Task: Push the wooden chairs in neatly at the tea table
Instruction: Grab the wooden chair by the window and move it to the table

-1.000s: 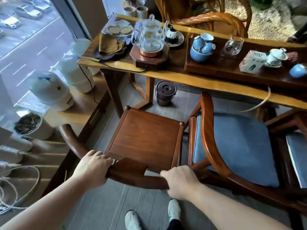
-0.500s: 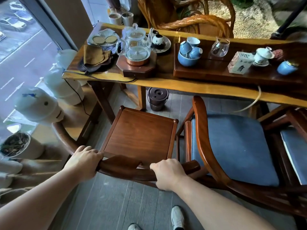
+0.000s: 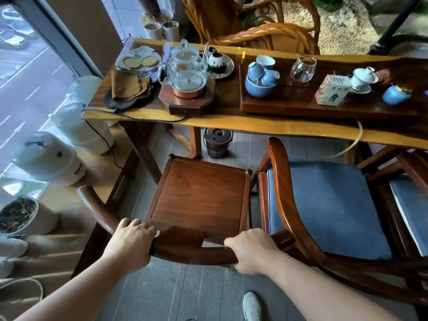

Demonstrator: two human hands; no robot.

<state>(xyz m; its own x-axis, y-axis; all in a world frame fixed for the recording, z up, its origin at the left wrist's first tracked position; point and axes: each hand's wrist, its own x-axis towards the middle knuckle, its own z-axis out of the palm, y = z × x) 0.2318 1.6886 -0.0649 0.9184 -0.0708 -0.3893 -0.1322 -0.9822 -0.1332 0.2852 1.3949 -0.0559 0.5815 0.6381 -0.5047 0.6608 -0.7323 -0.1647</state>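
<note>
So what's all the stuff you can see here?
Bare wooden chair: 1, reddish brown, at the table, held by its back rail.
Cushioned chairs: 2, blue seats, to its right.
Tea table: 1, yellow-edged wood.
Glass teapot: 1, clear, on an octagonal base.
Blue cups: several, piled in a bowl.
Small box: 1, white, on the tray.
Dark bucket: 1, under the table.
Rattan chair: 1, behind the table.
Left hand, right hand: gripping the rail.

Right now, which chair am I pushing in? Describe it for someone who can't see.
Find the long tea table by the window. Three wooden chairs stand along its near side; yours is the bare wooden chair nearest the window. Unlike the blue-cushioned chair beside it, it has no cushion.
</note>
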